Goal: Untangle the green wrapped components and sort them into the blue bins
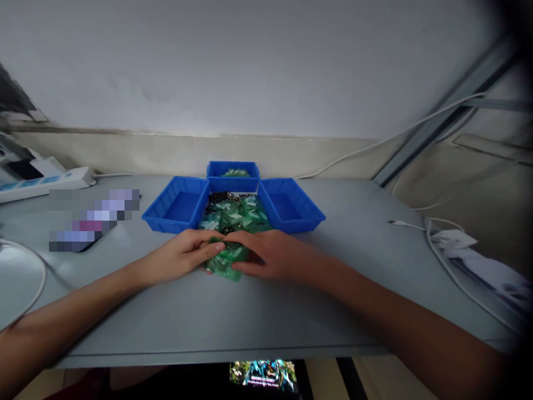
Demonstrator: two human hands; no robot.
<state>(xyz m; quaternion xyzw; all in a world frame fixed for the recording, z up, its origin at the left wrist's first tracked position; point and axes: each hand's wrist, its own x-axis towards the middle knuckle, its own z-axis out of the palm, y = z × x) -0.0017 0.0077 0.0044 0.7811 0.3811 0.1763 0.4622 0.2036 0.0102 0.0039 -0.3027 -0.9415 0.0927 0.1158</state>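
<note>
A small green translucent plastic bag (231, 265) is held just above the table, in front of a pile. My left hand (194, 253) grips its left side, with the thumb lying across the front. On the other side my right hand (270, 253) pinches the bag, its index finger along the top edge and its thumb lower down. What is inside the bag is too unclear to make out. Behind my hands lies a heap of similar green bags (245, 214) with pale strips on them, mixed with small dark pieces (219, 200).
Blue plastic bins stand left (166, 225), right (302, 225) and behind (233, 182) the heap; the rear one holds green bags. Further left are a blurred-out phone-like object (94, 222) and a power strip (45, 186). White cables (441, 258) run at the right. A lit screen (264, 375) shows below the table edge.
</note>
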